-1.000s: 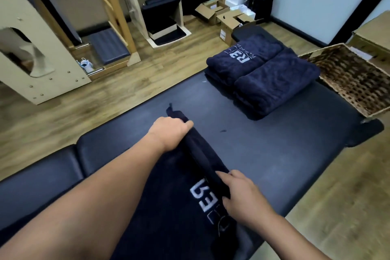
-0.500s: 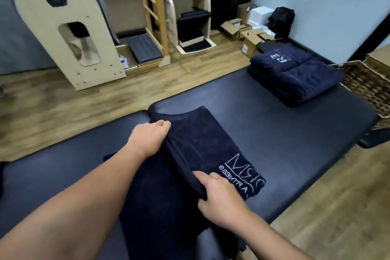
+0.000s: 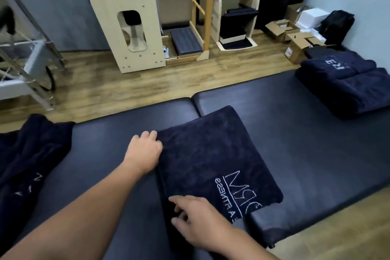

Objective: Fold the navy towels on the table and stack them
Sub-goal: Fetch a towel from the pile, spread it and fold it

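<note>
Folded navy terry towel with white stitched lettering (image 3: 213, 160) lying flat mid dark padded vinyl tabletop (image 3: 299, 143), straddling the cushion seam. Left hand (image 3: 144, 151) at the towel's left edge, fingers curled on the far-left corner, apparently gripping the fold. Right hand (image 3: 197, 218) over the towel's near-left corner, fingers loosely spread, tips touching the cloth, holding nothing. Stack of folded navy towels (image 3: 346, 82) far right of the towel, on the same tabletop, well apart. Crumpled unfolded navy towel (image 3: 27, 154) far left of the towel, draped at the tabletop's left end. Pale wooden arched barrel unit (image 3: 126, 17) on wood floor beyond the towel.
</note>
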`<action>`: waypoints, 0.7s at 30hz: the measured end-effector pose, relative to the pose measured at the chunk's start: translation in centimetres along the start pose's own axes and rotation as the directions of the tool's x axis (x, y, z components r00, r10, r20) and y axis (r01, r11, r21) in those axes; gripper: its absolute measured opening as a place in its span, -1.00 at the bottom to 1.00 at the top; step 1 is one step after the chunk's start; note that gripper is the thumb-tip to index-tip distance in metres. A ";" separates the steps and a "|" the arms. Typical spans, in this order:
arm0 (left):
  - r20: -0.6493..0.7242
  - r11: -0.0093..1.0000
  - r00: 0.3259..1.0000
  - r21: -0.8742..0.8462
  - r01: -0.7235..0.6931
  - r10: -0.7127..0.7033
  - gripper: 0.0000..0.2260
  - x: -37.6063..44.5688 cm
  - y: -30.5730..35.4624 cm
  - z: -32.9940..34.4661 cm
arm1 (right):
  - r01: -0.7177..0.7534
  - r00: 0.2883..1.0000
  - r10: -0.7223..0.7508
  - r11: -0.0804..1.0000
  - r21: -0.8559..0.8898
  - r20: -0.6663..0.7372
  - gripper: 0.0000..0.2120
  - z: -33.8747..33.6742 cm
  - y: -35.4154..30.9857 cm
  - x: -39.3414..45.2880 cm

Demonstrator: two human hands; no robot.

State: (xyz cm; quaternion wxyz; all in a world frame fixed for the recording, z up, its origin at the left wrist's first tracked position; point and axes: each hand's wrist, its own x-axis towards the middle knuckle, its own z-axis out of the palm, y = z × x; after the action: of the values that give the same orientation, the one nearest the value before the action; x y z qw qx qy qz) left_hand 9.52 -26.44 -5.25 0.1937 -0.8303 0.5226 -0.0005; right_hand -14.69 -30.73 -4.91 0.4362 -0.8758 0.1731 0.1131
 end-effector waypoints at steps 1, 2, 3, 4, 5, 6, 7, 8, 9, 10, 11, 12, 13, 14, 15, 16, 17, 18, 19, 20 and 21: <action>-0.102 0.997 0.994 -0.061 -0.055 0.049 -0.77 -0.3 0.8 0.2 | 0.032 0.996 -0.038 0.996 -0.082 -0.079 -0.54 -0.2 1.0 0.1; -0.186 0.981 0.977 -0.145 -0.133 0.105 -0.74 -0.5 1.9 0.6 | 0.046 0.983 -0.080 0.979 -0.197 -0.167 -0.57 -0.5 2.6 0.1; -0.229 0.949 0.961 -0.237 -0.207 0.152 -0.66 -0.8 3.2 0.9 | 0.015 0.963 -0.092 0.956 -0.293 -0.253 -0.57 -1.1 4.0 0.0; -0.199 0.921 0.963 -0.309 -0.239 0.183 -0.55 -1.0 4.4 1.3 | -0.064 0.944 -0.059 0.932 -0.356 -0.324 -0.54 -1.9 5.3 -0.2; -0.100 0.908 0.977 -0.361 -0.212 0.189 -0.45 -1.2 5.6 1.8 | -0.192 0.933 0.046 0.902 -0.385 -0.358 -0.47 -2.7 6.6 -0.7; 0.054 0.913 0.985 -0.385 -0.132 0.165 -0.36 -1.5 6.5 2.2 | -0.323 0.913 0.172 0.859 -0.397 -0.370 -0.38 -3.5 7.6 -1.4; 0.166 0.927 0.979 -0.371 -0.045 0.114 -0.30 -1.5 7.4 2.5 | -0.427 0.886 0.288 0.812 -0.398 -0.363 -0.29 -4.0 8.9 -2.3; 0.216 0.941 0.975 -0.337 0.028 0.049 -0.26 -1.3 8.0 2.7 | -0.480 0.869 0.356 0.774 -0.413 -0.342 -0.22 -4.2 10.1 -3.2; 0.244 0.950 0.970 -0.301 0.088 -0.013 -0.23 -0.9 8.5 2.3 | -0.493 0.865 0.375 0.755 -0.432 -0.333 -0.18 -4.1 10.8 -4.1; 0.272 0.948 0.960 -0.285 0.141 -0.061 -0.21 -0.1 9.2 1.5 | -0.475 0.876 0.348 0.740 -0.476 -0.334 -0.16 -4.3 11.2 -4.8; 0.289 0.945 0.953 -0.277 0.173 -0.090 -0.21 0.7 9.9 0.4 | -0.466 0.883 0.344 0.729 -0.501 -0.321 -0.15 -4.6 11.4 -5.2; 0.267 0.946 0.960 -0.280 0.166 -0.089 -0.23 1.7 10.7 -0.8 | -0.461 0.886 0.340 0.727 -0.509 -0.316 -0.17 -4.9 11.8 -5.3; 0.220 0.946 0.974 -0.302 0.115 -0.048 -0.27 2.8 11.6 -1.7 | -0.447 0.891 0.306 0.724 -0.526 -0.335 -0.23 -5.4 12.1 -5.1; 0.163 0.939 0.986 -0.344 0.026 0.033 -0.30 3.8 12.5 -2.5 | -0.419 0.901 0.261 0.728 -0.542 -0.346 -0.31 -5.8 12.5 -4.7; 0.110 0.916 0.986 -0.394 -0.075 0.128 -0.33 4.9 13.5 -3.2 | -0.383 0.915 0.221 0.743 -0.549 -0.338 -0.36 -6.9 12.7 -4.2; 0.075 0.885 0.976 -0.440 -0.153 0.206 -0.37 6.0 14.4 -3.8 | -0.341 0.926 0.170 0.757 -0.557 -0.336 -0.39 -7.9 12.7 -3.8; 0.067 0.859 0.964 -0.473 -0.197 0.258 -0.41 7.3 15.2 -4.4 | -0.310 0.932 0.131 0.771 -0.556 -0.337 -0.39 -8.6 13.2 -3.5; 0.081 0.847 0.955 -0.487 -0.213 0.286 -0.45 8.5 16.0 -4.8 | -0.286 0.938 0.103 0.772 -0.567 -0.332 -0.37 -9.1 13.8 -3.1; 0.111 0.851 0.950 -0.484 -0.206 0.293 -0.47 9.7 16.7 -5.1 | -0.265 0.949 0.105 0.777 -0.571 -0.298 -0.34 -9.4 14.0 -3.1; 0.151 0.866 0.948 -0.465 -0.182 0.280 -0.48 11.0 17.4 -5.3 | -0.239 0.960 0.101 0.785 -0.572 -0.263 -0.30 -9.8 14.5 -3.0; 0.196 0.886 0.946 -0.438 -0.150 0.257 -0.46 12.2 17.9 -5.5 | -0.209 0.969 0.086 0.786 -0.582 -0.233 -0.25 -9.9 14.7 -3.0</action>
State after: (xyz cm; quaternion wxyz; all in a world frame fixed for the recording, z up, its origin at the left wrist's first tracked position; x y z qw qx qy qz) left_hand -1.56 -45.56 -8.43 0.0747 -0.7859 0.5669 0.2354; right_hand -22.87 -46.31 -8.67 0.1062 -0.9591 0.2379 0.1105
